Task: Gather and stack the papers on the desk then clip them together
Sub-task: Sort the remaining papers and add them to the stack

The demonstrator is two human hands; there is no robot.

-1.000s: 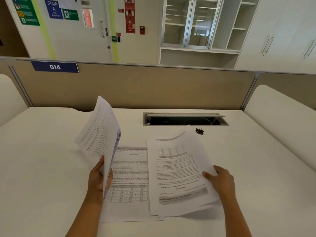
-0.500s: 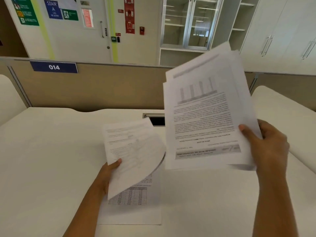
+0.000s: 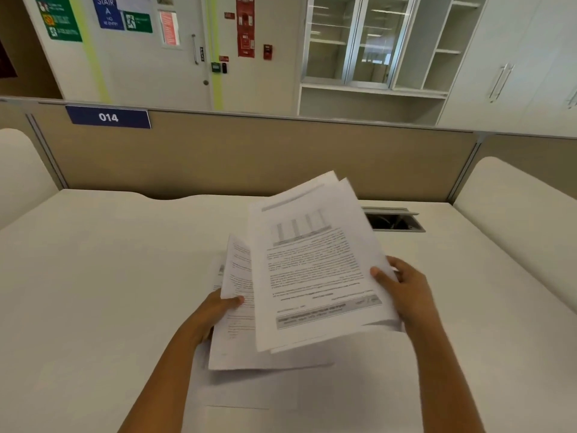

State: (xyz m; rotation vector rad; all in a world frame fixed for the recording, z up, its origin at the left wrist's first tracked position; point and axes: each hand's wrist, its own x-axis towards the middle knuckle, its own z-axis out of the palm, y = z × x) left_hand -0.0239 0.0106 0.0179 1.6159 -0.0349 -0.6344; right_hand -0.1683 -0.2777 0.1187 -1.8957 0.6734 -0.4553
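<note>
Since half a second ago we have brought the right sheaf (image 3: 315,276) down from in front of the cabinets and leftward, so it now overlaps the left sheets (image 3: 236,270), which have levelled out from their curl. Nearest to us, a loose sheet (image 3: 237,395) lies flat on the desk (image 3: 93,276) between our forearms, its near edge only faintly visible. Just beyond it our left hand (image 3: 212,314) pinches the left sheets at their left edge, thumb on top and fingers hidden beneath. To the right, our right hand (image 3: 409,292) grips the right sheaf at its right edge, thumb pressed on the printed face and fingers curled behind. Both bundles are held above the desk between the two hands, and the right sheaf lies on top, covering most of the left sheets; its top page shows a bar chart and text, upside down to us, with its far corners fanned apart. Farther on, a cable hatch (image 3: 395,220) is sunk in the desk to the right of the papers. Behind stands a beige partition (image 3: 249,157) bearing a blue label (image 3: 108,117) reading 014, and beyond that a glass-fronted cabinet (image 3: 352,42) and a door (image 3: 140,64).
</note>
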